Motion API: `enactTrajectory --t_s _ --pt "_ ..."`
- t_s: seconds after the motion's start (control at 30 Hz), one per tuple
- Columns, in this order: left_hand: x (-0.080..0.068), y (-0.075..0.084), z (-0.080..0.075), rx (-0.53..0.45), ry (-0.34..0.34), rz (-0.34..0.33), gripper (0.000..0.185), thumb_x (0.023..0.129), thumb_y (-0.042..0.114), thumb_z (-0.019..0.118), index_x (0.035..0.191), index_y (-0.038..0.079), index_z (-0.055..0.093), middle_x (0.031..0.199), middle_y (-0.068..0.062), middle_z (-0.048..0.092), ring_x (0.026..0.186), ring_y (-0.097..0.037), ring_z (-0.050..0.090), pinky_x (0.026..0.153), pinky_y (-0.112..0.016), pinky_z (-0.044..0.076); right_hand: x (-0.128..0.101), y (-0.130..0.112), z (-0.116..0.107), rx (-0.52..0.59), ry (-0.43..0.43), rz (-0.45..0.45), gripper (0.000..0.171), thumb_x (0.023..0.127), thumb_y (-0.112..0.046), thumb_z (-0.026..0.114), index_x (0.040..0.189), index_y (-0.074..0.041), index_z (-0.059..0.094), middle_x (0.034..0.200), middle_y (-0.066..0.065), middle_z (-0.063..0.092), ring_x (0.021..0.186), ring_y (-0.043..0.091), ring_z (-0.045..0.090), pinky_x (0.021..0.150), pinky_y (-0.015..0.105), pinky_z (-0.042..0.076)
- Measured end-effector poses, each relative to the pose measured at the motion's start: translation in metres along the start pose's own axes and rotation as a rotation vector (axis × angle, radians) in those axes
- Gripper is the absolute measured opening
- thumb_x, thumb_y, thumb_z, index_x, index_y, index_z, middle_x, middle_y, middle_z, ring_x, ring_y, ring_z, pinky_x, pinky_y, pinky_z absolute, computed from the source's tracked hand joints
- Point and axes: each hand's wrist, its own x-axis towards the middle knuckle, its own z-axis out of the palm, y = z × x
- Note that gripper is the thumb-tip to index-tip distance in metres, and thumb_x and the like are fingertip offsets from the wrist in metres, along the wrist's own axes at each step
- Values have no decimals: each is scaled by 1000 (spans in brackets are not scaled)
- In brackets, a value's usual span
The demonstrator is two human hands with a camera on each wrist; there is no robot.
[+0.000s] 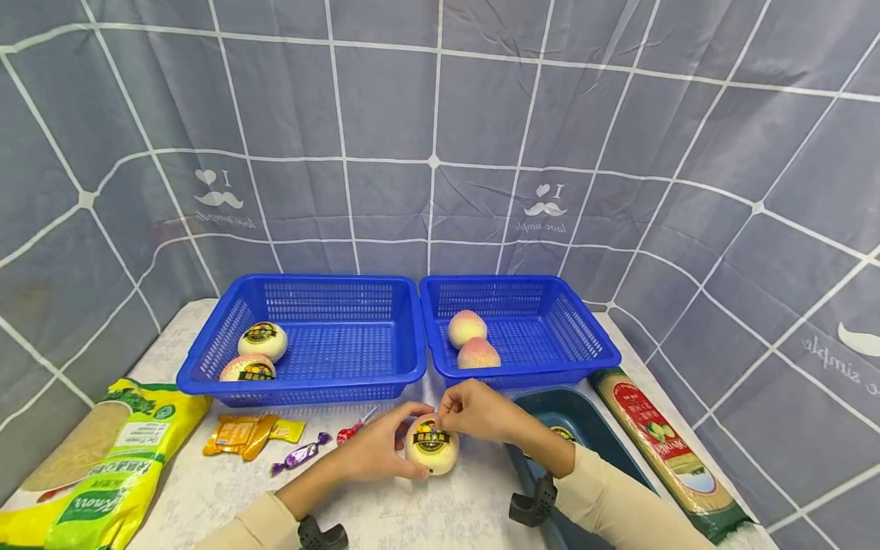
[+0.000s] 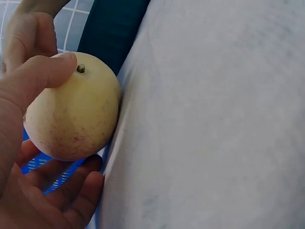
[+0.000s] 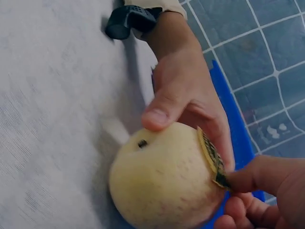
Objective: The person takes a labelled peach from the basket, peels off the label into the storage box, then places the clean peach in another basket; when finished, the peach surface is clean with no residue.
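This looks like a staged tabletop set-up, not a lived-in room. A grey tile-print cloth backdrop (image 1: 440,153) is hung around 3 sides of a white table (image 1: 412,512). Beyond the hands (image 1: 474,416) sit 2 blue baskets (image 1: 309,336) with fruit; groceries lie to either side: a yellow-green bag (image 1: 103,466), wrapped sweets (image 1: 254,435) and a long noodle packet (image 1: 667,451).

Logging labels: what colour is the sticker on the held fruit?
Black with gold print, on the sticker; head view shows it best.
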Motion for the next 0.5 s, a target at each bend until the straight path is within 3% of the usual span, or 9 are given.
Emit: enactTrajectory --t_s 0.17,0.33,0.5 --pt "-1 -1 3 -41 10 -16 79 76 24 90 143 14 50 121 -2 61 105 -18 62 84 -32 55 -10 -11 -9 94 -81 -36 9 94 -3 62 87 -7 66 75 -4 59 65 7 48 56 21 39" --pt "-1 -1 3 -26 15 -31 81 76 24 90 144 9 49 121 -4 60 104 -22 61 83 -31 55 -41 -21 -52 130 -146 -97 11 103 -12 58 93 -9 62 84 -3 56 72 12 48 60 24 41" --pt "0 -2 2 -3 18 -31 82 77 26 90 145 10 48 123 -7 59 104 -23 60 82 -32 54 -79 1 -91 85 -116 -116 11 104 -12 57 95 -8 61 84 -2 54 76 14 51 64 24 43"
